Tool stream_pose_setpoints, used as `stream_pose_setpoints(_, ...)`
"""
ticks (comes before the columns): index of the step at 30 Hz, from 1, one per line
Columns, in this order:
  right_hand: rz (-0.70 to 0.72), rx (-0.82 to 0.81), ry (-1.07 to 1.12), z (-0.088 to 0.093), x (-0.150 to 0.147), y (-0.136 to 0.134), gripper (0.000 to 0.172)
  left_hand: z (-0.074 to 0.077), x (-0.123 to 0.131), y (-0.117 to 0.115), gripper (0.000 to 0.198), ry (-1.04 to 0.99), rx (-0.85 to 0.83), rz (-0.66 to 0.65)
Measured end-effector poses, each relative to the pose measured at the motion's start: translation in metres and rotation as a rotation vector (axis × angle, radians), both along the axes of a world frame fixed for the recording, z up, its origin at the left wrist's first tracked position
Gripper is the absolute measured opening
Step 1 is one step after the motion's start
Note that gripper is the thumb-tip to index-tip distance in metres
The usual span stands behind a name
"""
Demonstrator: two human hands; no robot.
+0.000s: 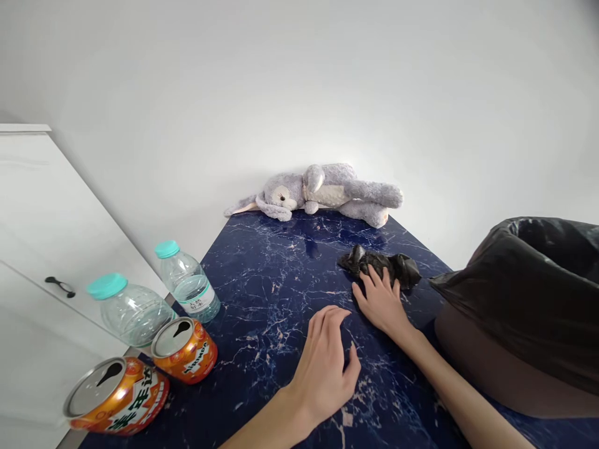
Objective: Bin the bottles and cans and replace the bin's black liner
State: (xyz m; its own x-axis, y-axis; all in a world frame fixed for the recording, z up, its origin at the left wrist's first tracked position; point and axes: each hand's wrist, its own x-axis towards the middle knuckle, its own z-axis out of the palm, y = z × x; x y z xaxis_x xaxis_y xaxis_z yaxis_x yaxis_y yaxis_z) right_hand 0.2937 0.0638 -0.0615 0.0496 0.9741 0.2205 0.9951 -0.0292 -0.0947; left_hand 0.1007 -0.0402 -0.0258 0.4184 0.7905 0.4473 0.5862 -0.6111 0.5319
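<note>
My right hand (381, 300) lies flat on the dark blue marbled table (281, 274), fingers spread, fingertips touching a crumpled black plastic bag (393, 265). My left hand (325, 365) hovers just above the table nearer to me, fingers together and slightly curved, holding nothing. Both forearms reach in from the bottom edge.
A bin lined with a black bag (528, 299) stands at the right. At the left edge stand two clear bottles with teal caps (187, 284) (126, 308) and two orange drink cans (185, 349) (116, 396). A grey plush rabbit (322, 193) lies against the white wall. A white cabinet (42, 249) is at left.
</note>
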Motion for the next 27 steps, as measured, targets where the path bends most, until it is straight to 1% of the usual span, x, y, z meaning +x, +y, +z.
stream_pose_setpoints(3, -0.085, 0.055, 0.023, 0.0, 0.016, 0.001, 0.061, 0.0, 0.0, -0.001, 0.061, -0.017, 0.005, -0.009)
stream_pose_setpoints(5, -0.097, 0.091, 0.024, -0.001, 0.017, -0.001, 0.064, 0.001, 0.0, -0.001, 0.06, -0.024, 0.01, -0.013)
stream_pose_setpoints(8, -0.058, 0.11, 0.024, -0.003, 0.005, -0.004, 0.071, 0.002, 0.0, -0.001, 0.059, -0.021, 0.014, -0.012)
stream_pose_setpoints(11, -0.014, 0.078, 0.03, -0.008, -0.008, -0.004, 0.076, 0.002, 0.0, 0.0, 0.059, -0.009, 0.011, -0.01)
stream_pose_setpoints(13, -0.004, 0.051, 0.04, -0.012, -0.01, -0.002, 0.077, 0.002, 0.0, 0.0, 0.06, -0.007, 0.007, -0.009)
stream_pose_setpoints(17, -0.054, 0.034, 0.079, -0.015, 0.004, 0.004, 0.076, 0.003, 0.0, 0.001, 0.059, -0.005, -0.007, -0.008)
stream_pose_setpoints(22, -0.172, 0.073, 0.164, -0.014, 0.026, 0.012, 0.074, 0.004, 0.0, 0.002, 0.057, 0.021, -0.044, 0.002)
stream_pose_setpoints(25, -0.225, 0.122, 0.221, -0.011, 0.03, 0.012, 0.073, 0.005, 0.0, 0.003, 0.056, 0.024, -0.049, 0.007)
stream_pose_setpoints(27, -0.231, 0.166, 0.26, -0.009, 0.028, 0.009, 0.073, 0.006, 0.0, 0.003, 0.055, 0.016, -0.049, 0.011)
